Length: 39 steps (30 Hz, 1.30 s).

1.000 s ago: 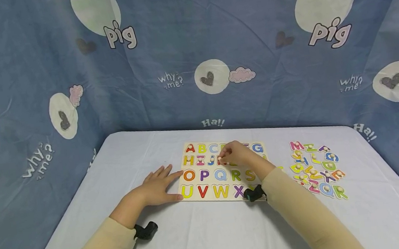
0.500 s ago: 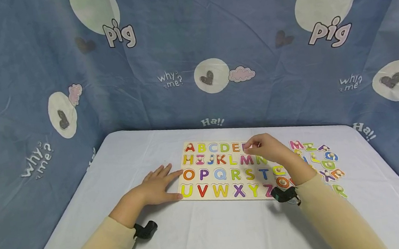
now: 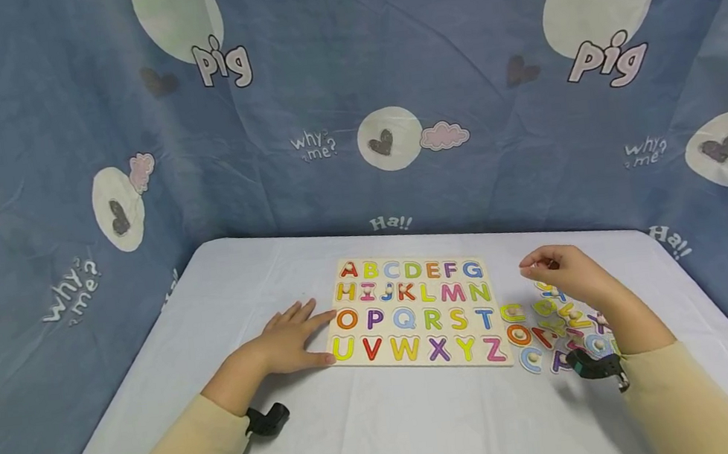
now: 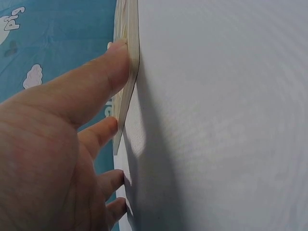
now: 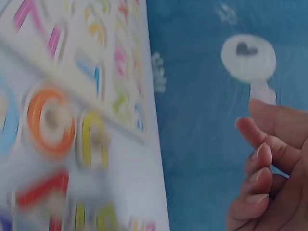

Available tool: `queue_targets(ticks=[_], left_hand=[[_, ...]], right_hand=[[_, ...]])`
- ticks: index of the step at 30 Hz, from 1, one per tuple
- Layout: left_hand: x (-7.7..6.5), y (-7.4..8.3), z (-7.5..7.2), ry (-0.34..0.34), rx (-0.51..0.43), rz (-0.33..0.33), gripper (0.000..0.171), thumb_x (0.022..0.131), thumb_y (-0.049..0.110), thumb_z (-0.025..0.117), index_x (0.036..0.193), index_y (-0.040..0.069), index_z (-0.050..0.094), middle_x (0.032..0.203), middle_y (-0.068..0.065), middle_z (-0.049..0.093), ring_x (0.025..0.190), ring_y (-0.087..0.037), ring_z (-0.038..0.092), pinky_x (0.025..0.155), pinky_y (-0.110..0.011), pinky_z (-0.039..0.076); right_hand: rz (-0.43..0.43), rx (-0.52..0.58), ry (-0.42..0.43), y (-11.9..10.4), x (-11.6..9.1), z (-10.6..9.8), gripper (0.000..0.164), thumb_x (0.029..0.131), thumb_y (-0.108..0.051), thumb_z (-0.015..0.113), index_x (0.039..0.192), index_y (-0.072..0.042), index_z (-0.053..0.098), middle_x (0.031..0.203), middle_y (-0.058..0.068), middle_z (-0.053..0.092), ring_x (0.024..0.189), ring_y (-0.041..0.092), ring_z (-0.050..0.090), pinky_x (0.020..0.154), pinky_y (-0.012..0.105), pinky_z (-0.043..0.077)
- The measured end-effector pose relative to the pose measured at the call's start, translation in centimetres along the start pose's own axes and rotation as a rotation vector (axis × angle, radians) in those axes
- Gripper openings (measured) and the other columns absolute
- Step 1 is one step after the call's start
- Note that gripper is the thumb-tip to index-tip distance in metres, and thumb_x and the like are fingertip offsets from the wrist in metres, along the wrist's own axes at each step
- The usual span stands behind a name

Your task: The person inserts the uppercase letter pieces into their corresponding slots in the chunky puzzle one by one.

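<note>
A wooden alphabet puzzle board [image 3: 419, 329] lies on the white table, its rows of coloured letters facing up. My left hand [image 3: 285, 341] rests spread at its left side. Thumb [image 4: 108, 67] and index finger touch the board's edge in the left wrist view, while other fingertips meet the tabletop. To the right, my right hand [image 3: 568, 275] hovers above the loose letter pieces. In the right wrist view its fingers [image 5: 257, 180] are loosely bent, with nothing seen between thumb and index finger. Small knobs show on a few board letters, among them A [image 3: 348, 270] and H [image 3: 346, 292].
Several loose knobbed letters lie right of the board, including an orange O [image 3: 519, 334], a yellow C [image 3: 512, 313] and a light blue C [image 3: 530, 359]. My right hand and forearm hide some pieces. A blue printed curtain [image 3: 306, 196] hangs behind the table.
My right hand has moved rightward from the K in the board's second row, over the board's right side, to the loose letters. My left hand has stayed at the board's edge.
</note>
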State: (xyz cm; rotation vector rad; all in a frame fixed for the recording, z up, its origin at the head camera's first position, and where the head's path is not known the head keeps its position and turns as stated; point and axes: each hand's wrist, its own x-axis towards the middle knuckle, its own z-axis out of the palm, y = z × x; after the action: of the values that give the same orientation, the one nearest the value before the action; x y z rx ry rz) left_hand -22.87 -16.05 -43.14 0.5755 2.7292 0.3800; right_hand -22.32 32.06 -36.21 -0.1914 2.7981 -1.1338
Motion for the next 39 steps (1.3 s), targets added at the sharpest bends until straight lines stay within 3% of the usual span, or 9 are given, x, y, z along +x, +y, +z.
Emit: queue_targets(ticks=[6, 13, 21, 27, 32, 39], left_hand=[[0.0, 0.1, 0.1, 0.004, 0.007, 0.009, 0.089, 0.083, 0.062, 0.070, 0.156, 0.022, 0.038, 0.164, -0.021, 0.020, 0.150, -0.044, 0.012, 0.117, -0.066, 0.010], [-0.2, 0.3, -0.2, 0.002, 0.002, 0.000, 0.087, 0.083, 0.059, 0.071, 0.156, 0.022, 0.039, 0.164, -0.021, 0.020, 0.151, -0.044, 0.012, 0.118, -0.065, 0.010], [-0.1, 0.3, -0.2, 0.002, 0.011, 0.004, 0.088, 0.083, 0.061, 0.070, 0.156, 0.023, 0.038, 0.164, -0.020, 0.020, 0.151, -0.044, 0.012, 0.118, -0.065, 0.010], [-0.1, 0.2, -0.1, 0.002, 0.004, 0.004, 0.088, 0.082, 0.060, 0.071, 0.155, 0.022, 0.039, 0.164, -0.021, 0.020, 0.151, -0.044, 0.012, 0.117, -0.066, 0.010], [-0.1, 0.2, 0.0, 0.000, 0.001, 0.002, 0.089, 0.082, 0.061, 0.071, 0.155, 0.022, 0.039, 0.164, -0.021, 0.020, 0.151, -0.044, 0.012, 0.117, -0.066, 0.010], [-0.1, 0.1, -0.1, -0.001, -0.002, 0.004, 0.088, 0.083, 0.061, 0.070, 0.156, 0.023, 0.038, 0.164, -0.021, 0.020, 0.151, -0.044, 0.012, 0.117, -0.066, 0.010]], right_hand=[[0.039, -0.038, 0.051, 3.3, -1.4, -1.8, 0.038, 0.100, -0.030, 0.064, 0.119, 0.003, 0.064, 0.085, 0.007, 0.050, 0.078, 0.019, 0.044, 0.060, 0.028, 0.040], [0.137, -0.028, 0.090, 7.4, -1.1, -2.5, 0.044, 0.101, -0.033, 0.061, 0.125, 0.004, 0.061, 0.089, 0.008, 0.048, 0.084, 0.021, 0.043, 0.063, 0.029, 0.039], [0.247, -0.042, 0.060, 10.5, -0.6, -2.8, 0.042, 0.098, -0.032, 0.065, 0.122, 0.003, 0.060, 0.088, 0.008, 0.048, 0.081, 0.022, 0.044, 0.065, 0.032, 0.039], [0.347, -0.039, 0.009, 11.6, -0.2, -2.8, 0.042, 0.095, -0.034, 0.069, 0.118, 0.000, 0.061, 0.088, 0.008, 0.042, 0.080, 0.023, 0.044, 0.061, 0.034, 0.040], [0.347, -0.093, 0.009, 11.8, 0.0, -2.6, 0.041, 0.095, -0.035, 0.070, 0.115, 0.000, 0.062, 0.092, 0.010, 0.043, 0.088, 0.027, 0.044, 0.067, 0.036, 0.036], [0.370, -0.076, 0.003, 11.8, 0.4, -2.6, 0.038, 0.095, -0.033, 0.070, 0.114, -0.002, 0.061, 0.095, 0.011, 0.044, 0.089, 0.027, 0.045, 0.066, 0.035, 0.038]])
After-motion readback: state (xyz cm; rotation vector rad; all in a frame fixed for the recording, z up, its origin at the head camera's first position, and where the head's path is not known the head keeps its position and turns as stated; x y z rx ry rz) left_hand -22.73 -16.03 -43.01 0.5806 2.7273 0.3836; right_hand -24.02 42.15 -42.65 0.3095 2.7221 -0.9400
